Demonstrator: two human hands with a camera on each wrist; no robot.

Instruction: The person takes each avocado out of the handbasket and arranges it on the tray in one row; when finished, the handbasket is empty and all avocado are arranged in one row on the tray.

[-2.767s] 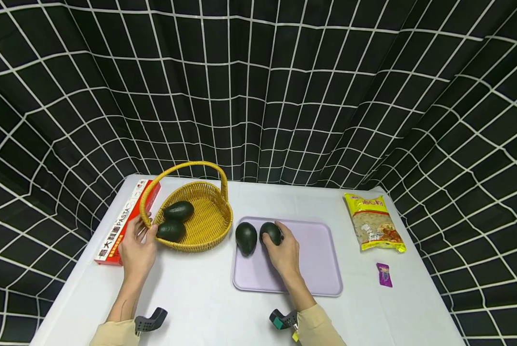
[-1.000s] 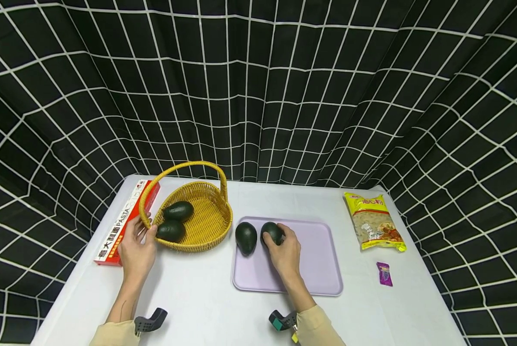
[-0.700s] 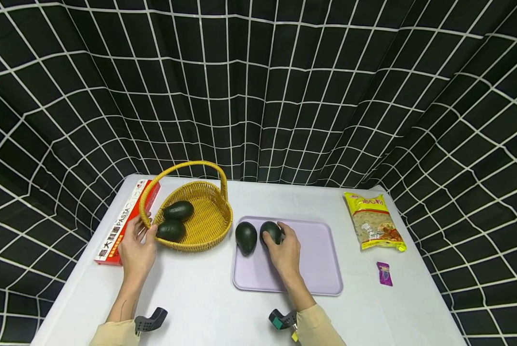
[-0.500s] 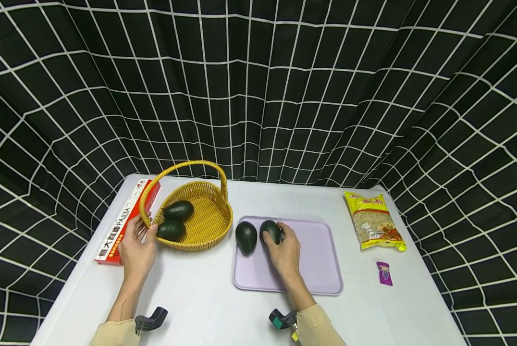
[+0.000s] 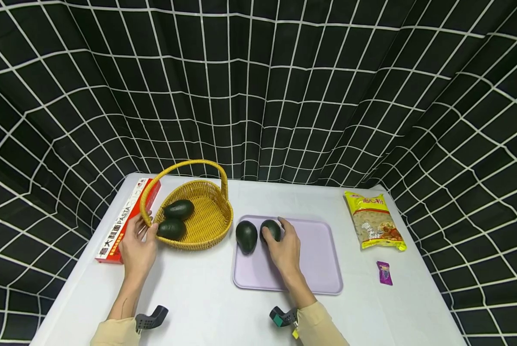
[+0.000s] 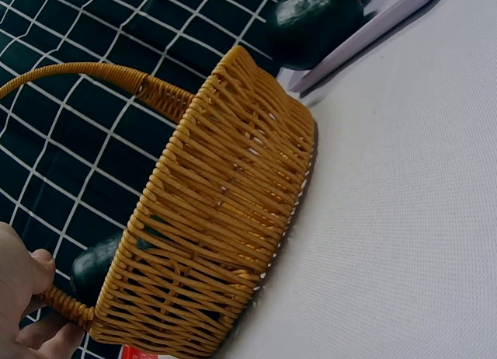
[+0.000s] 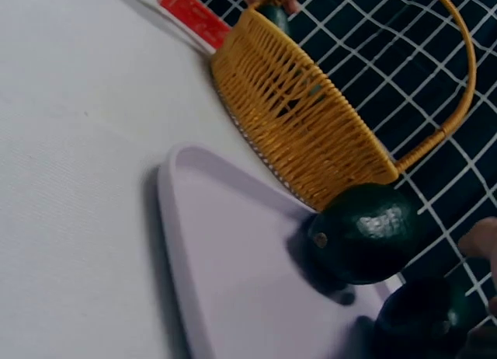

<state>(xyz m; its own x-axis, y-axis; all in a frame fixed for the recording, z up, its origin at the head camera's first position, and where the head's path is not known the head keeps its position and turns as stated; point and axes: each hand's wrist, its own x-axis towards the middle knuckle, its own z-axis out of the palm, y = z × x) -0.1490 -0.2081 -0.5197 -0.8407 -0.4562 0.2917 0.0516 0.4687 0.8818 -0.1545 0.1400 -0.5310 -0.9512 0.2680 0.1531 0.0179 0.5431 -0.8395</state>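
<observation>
My left hand grips the base of the handle on a yellow wicker basket, at its left side. Inside the basket lie two dark green avocados, one behind the other. Two more rest side by side on a lilac tray: the left avocado stands apart from the hands. At the right avocado is my right hand, its thumb overlapping the near side and its index finger extended off the far side. The right wrist view shows a fingertip away from the fruit.
A red and white pasta box lies left of the basket, partly behind the left hand. To the tray's right are a yellow food bag and a small purple packet. A black gridded curtain surrounds the white table.
My right index finger has straightened and lifted away from the right avocado, which stays on the tray. The left hand keeps its grip on the basket handle.
</observation>
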